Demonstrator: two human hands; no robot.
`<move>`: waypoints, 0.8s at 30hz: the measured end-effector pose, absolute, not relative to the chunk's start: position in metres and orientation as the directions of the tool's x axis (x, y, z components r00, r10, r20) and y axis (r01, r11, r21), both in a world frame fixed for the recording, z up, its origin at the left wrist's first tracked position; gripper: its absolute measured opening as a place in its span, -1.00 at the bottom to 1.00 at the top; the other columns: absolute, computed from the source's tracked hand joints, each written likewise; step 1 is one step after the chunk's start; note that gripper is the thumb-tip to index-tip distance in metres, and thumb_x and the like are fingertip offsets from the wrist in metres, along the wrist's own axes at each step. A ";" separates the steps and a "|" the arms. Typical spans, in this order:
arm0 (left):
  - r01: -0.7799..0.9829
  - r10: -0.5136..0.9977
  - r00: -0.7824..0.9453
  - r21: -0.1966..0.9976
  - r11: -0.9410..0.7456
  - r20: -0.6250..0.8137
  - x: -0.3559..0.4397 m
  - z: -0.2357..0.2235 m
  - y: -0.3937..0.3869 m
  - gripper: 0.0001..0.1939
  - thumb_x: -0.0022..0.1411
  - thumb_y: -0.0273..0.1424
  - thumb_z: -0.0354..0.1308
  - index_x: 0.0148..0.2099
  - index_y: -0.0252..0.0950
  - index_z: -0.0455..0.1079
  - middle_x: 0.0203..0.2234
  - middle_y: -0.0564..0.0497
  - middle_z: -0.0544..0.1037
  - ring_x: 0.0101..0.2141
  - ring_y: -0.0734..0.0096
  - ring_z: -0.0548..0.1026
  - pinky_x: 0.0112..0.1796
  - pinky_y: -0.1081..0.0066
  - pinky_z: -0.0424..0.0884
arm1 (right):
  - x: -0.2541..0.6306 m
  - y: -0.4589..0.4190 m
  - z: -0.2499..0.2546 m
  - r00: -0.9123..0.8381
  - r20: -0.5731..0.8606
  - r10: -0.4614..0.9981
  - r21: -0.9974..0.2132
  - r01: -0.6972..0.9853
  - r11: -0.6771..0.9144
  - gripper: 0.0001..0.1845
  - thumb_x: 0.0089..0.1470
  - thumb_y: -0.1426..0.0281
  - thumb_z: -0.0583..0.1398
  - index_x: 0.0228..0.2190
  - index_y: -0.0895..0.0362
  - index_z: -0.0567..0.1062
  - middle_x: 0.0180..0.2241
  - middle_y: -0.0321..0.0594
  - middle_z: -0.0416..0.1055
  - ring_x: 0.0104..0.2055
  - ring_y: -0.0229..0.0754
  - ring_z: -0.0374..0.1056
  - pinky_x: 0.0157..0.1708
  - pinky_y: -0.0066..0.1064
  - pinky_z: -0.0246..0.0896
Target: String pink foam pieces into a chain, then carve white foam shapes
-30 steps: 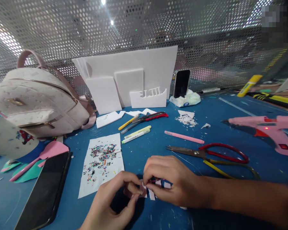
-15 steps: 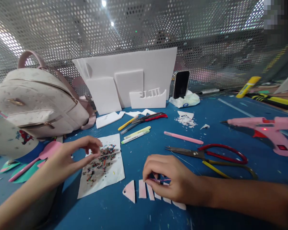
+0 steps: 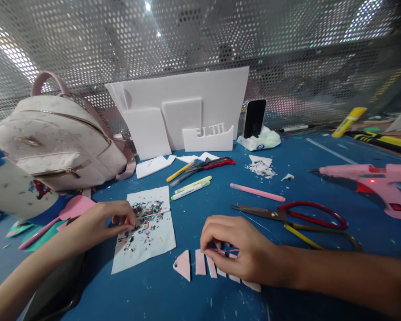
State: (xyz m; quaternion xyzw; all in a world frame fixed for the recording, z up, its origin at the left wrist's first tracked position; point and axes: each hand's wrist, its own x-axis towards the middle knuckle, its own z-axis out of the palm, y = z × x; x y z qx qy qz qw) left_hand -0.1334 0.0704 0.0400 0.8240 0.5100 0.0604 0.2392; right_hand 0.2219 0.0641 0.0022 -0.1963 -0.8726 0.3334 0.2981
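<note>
My left hand [image 3: 118, 218] is over a creased white paper sheet [image 3: 153, 247], its fingertips pinched together at a scatter of tiny multicoloured beads [image 3: 150, 218]. Whatever sits between those fingertips is too small to make out. Above the row of flat pale-pink pieces, my right hand [image 3: 232, 245] is closed in a pinch on a thin purple-pink strand [image 3: 229, 251]. That row starts with a rounded triangle with a dark hole [image 3: 182, 266], followed by narrow strips [image 3: 200, 262]. The palm and fingers partly cover the strips further right.
Red-handled scissors [image 3: 270, 213] lie beyond my right hand, a pink glue gun [image 3: 370, 176] at far right. Highlighters [image 3: 192, 189], a pink pen [image 3: 257, 192] and a cutter [image 3: 207, 166] lie ahead. White foam boards [image 3: 183, 84] and a phone [image 3: 254, 117] stand behind; a backpack [image 3: 60, 138] is left.
My left hand has moved slightly left and down toward the beads, and its fingers, earlier apart, have come together. My right hand stays in place with the strand.
</note>
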 end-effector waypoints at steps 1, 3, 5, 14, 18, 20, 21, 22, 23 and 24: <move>0.812 0.875 0.468 0.451 -0.371 -0.122 -0.130 0.040 0.070 -0.81 0.33 -0.29 0.12 -0.24 -0.20 0.55 -0.30 -0.01 0.59 -0.33 0.38 0.53 -0.32 0.47 0.39 | 0.222 0.064 0.002 -0.746 0.389 0.541 -0.700 0.142 0.700 -0.94 0.16 0.52 0.18 -0.32 0.13 0.45 -0.36 -0.29 0.41 -0.36 -0.30 0.25 -0.38 -0.45 0.10; 0.816 0.884 0.460 0.435 -0.381 -0.087 -0.125 0.038 0.068 -0.80 0.34 -0.29 0.12 -0.24 -0.20 0.55 -0.27 -0.02 0.58 -0.31 0.37 0.53 -0.30 0.46 0.39 | 0.222 0.064 0.002 -0.744 0.392 0.541 -0.702 0.138 0.699 -0.93 0.16 0.52 0.18 -0.32 0.13 0.45 -0.36 -0.30 0.40 -0.37 -0.30 0.24 -0.38 -0.45 0.09; 0.819 0.880 0.467 0.419 -0.393 -0.087 -0.122 0.035 0.067 -0.79 0.35 -0.30 0.11 -0.24 -0.20 0.55 -0.26 -0.02 0.58 -0.30 0.36 0.53 -0.29 0.46 0.39 | 0.223 0.064 0.002 -0.744 0.391 0.542 -0.701 0.141 0.700 -0.93 0.16 0.53 0.18 -0.32 0.13 0.44 -0.36 -0.30 0.40 -0.37 -0.30 0.24 -0.39 -0.45 0.09; 0.822 0.880 0.472 0.391 -0.414 -0.061 -0.113 0.031 0.065 -0.83 0.34 -0.32 0.11 -0.29 -0.23 0.47 -0.37 0.02 0.54 -0.40 0.42 0.46 -0.36 0.50 0.35 | 0.222 0.065 0.002 -0.750 0.390 0.534 -0.691 0.145 0.708 -0.93 0.16 0.51 0.18 -0.32 0.13 0.45 -0.36 -0.27 0.41 -0.36 -0.27 0.24 -0.39 -0.44 0.10; 0.821 0.875 0.481 0.374 -0.431 -0.047 -0.111 0.032 0.064 -0.87 0.29 -0.40 0.08 -0.30 -0.25 0.43 -0.39 0.03 0.51 -0.43 0.44 0.44 -0.39 0.50 0.34 | 0.222 0.065 0.002 -0.745 0.393 0.538 -0.694 0.144 0.706 -0.94 0.16 0.51 0.19 -0.32 0.12 0.45 -0.36 -0.29 0.40 -0.37 -0.28 0.24 -0.39 -0.44 0.10; 0.824 0.884 0.467 0.380 -0.420 -0.036 -0.111 0.033 0.063 -0.89 0.25 -0.44 0.06 -0.29 -0.25 0.41 -0.38 0.04 0.51 -0.41 0.43 0.44 -0.37 0.49 0.36 | 0.222 0.065 0.001 -0.746 0.389 0.540 -0.693 0.149 0.705 -0.93 0.16 0.51 0.19 -0.32 0.12 0.45 -0.36 -0.30 0.40 -0.36 -0.29 0.24 -0.39 -0.44 0.10; 0.828 0.890 0.454 0.384 -0.409 -0.030 -0.111 0.033 0.063 -0.89 0.24 -0.44 0.05 -0.28 -0.26 0.41 -0.39 0.04 0.51 -0.41 0.42 0.45 -0.37 0.48 0.36 | 0.222 0.065 0.001 -0.747 0.389 0.539 -0.691 0.150 0.707 -0.93 0.16 0.51 0.18 -0.31 0.11 0.45 -0.36 -0.30 0.40 -0.36 -0.29 0.24 -0.39 -0.44 0.10; 0.831 0.897 0.441 0.390 -0.398 -0.024 -0.111 0.034 0.062 -0.90 0.23 -0.44 0.05 -0.28 -0.26 0.40 -0.39 0.04 0.51 -0.41 0.42 0.45 -0.37 0.48 0.37 | 0.222 0.065 0.001 -0.747 0.390 0.538 -0.690 0.150 0.708 -0.93 0.17 0.51 0.18 -0.31 0.11 0.44 -0.36 -0.30 0.40 -0.36 -0.29 0.24 -0.38 -0.45 0.10; 0.833 0.903 0.429 0.397 -0.386 -0.021 -0.112 0.034 0.062 -0.90 0.24 -0.42 0.06 -0.28 -0.26 0.40 -0.40 0.05 0.51 -0.41 0.42 0.44 -0.37 0.47 0.37 | 0.222 0.065 0.001 -0.748 0.392 0.536 -0.689 0.148 0.710 -0.94 0.17 0.51 0.18 -0.31 0.11 0.44 -0.36 -0.30 0.40 -0.36 -0.29 0.25 -0.38 -0.45 0.10; 0.834 0.909 0.416 0.405 -0.374 -0.018 -0.112 0.035 0.061 -0.90 0.24 -0.41 0.06 -0.28 -0.25 0.39 -0.41 0.05 0.51 -0.42 0.41 0.44 -0.38 0.47 0.37 | 0.222 0.065 0.001 -0.748 0.392 0.535 -0.689 0.148 0.710 -0.94 0.17 0.50 0.18 -0.31 0.11 0.45 -0.35 -0.29 0.40 -0.36 -0.29 0.25 -0.38 -0.45 0.10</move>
